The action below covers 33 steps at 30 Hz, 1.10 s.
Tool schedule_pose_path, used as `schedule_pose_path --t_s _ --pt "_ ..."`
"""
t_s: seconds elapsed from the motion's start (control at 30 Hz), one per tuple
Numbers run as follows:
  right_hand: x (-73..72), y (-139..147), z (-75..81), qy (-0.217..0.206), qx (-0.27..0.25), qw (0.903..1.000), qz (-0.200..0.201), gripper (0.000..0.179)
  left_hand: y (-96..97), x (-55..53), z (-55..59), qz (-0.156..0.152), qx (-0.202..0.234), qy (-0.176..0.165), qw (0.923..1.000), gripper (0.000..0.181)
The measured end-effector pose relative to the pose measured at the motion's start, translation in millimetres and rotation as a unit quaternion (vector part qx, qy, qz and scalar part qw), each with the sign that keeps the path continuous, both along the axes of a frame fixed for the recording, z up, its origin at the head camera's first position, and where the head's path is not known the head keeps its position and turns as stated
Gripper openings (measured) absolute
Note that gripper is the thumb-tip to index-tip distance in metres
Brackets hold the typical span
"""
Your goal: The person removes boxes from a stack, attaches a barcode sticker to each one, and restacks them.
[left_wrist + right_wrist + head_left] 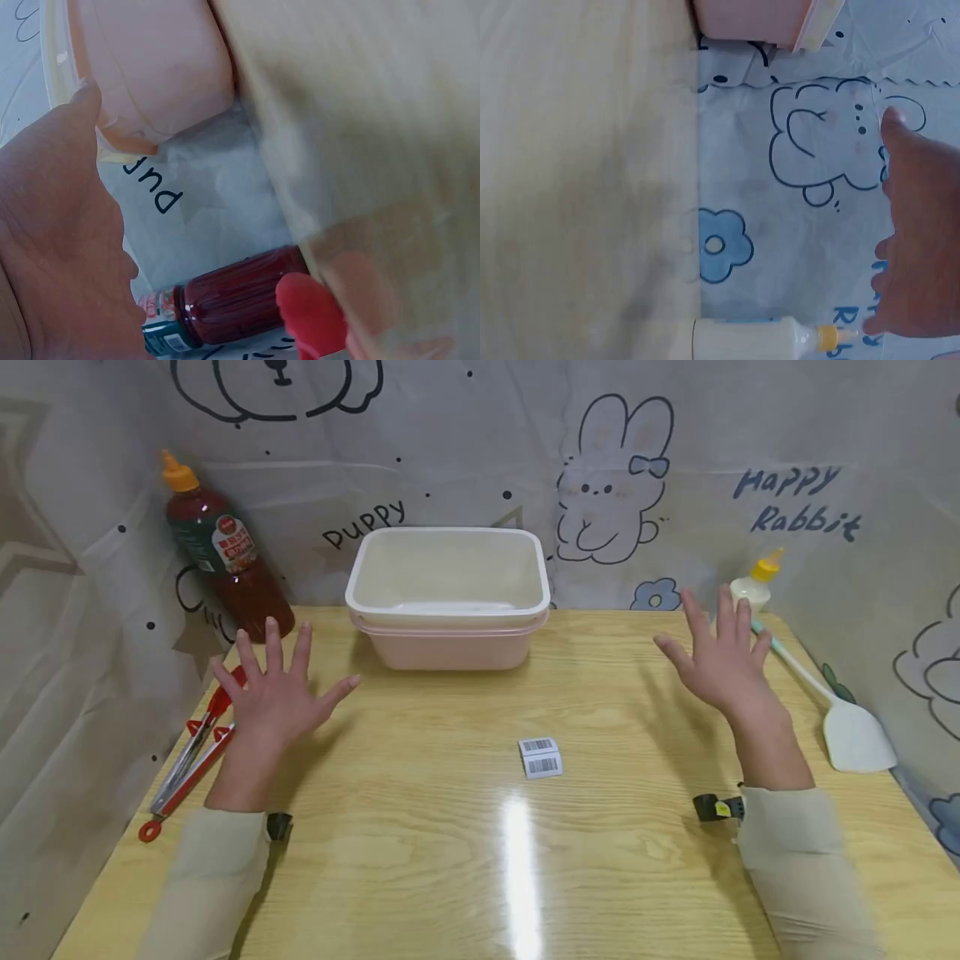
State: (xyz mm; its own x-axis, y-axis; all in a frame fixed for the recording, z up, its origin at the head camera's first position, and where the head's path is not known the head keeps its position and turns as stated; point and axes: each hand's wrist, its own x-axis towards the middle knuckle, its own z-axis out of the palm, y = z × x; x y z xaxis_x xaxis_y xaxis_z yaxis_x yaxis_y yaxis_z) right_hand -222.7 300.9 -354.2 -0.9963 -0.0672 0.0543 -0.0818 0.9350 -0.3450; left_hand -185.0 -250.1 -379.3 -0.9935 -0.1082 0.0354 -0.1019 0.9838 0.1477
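Note:
My left hand [273, 702], fingers spread, hovers over the left side of the table near a pair of red-handled tongs [197, 752]. Behind it a large red sauce bottle [232, 556] with an orange cap leans against the cloth. On the right, my right hand [723, 664] is also spread, holding nothing, close to a white spatula [857, 735] and a small white bottle [750, 592] with a yellow cap. Between the hands, at the back, a white bin [450, 572] sits nested in a pink bin [452, 650].
A small barcode label [541, 757] lies mid-table on the wooden tabletop [390, 843]. A printed cloth [465, 452] hangs behind the table and along both sides. A light reflection crosses the front of the wood.

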Motion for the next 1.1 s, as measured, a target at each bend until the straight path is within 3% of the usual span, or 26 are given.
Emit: schedule_pose_path --t_s 0.1,0.23,0.33,0.5,0.63,0.8,1.1 --pt "-13.4 -11 8.7 -0.004 -0.058 0.9976 0.037 0.081 -2.0 -6.5 4.6 -0.008 0.000 0.016 0.9998 0.116" --pt "-32.8 -24 14.6 -0.029 -0.145 0.9851 0.088 0.082 -0.3 -18.4 7.9 -0.008 0.008 0.025 0.9996 0.126" --pt "-47.2 -35 16.1 -0.035 -0.173 0.9785 0.106 0.083 0.0 -27.7 10.0 -0.013 0.018 0.022 0.9995 0.129" --pt "-69.0 -54 20.5 -0.056 -0.192 0.9748 0.099 0.086 0.6 -45.3 14.2 -0.028 0.040 0.018 0.9986 0.131" --pt "-82.3 -71 24.8 -0.088 -0.218 0.9694 0.069 0.088 2.0 -59.6 16.4 -0.035 0.089 0.002 0.9954 0.129" --pt "-93.1 -95 29.3 -0.108 -0.269 0.9555 0.052 0.078 2.9 -72.8 17.7 -0.042 0.172 -0.019 0.9840 0.122" --pt "-108.9 -133 37.1 -0.120 -0.301 0.9456 0.034 0.065 5.6 -85.4 18.9 -0.082 0.299 -0.034 0.9501 0.114"
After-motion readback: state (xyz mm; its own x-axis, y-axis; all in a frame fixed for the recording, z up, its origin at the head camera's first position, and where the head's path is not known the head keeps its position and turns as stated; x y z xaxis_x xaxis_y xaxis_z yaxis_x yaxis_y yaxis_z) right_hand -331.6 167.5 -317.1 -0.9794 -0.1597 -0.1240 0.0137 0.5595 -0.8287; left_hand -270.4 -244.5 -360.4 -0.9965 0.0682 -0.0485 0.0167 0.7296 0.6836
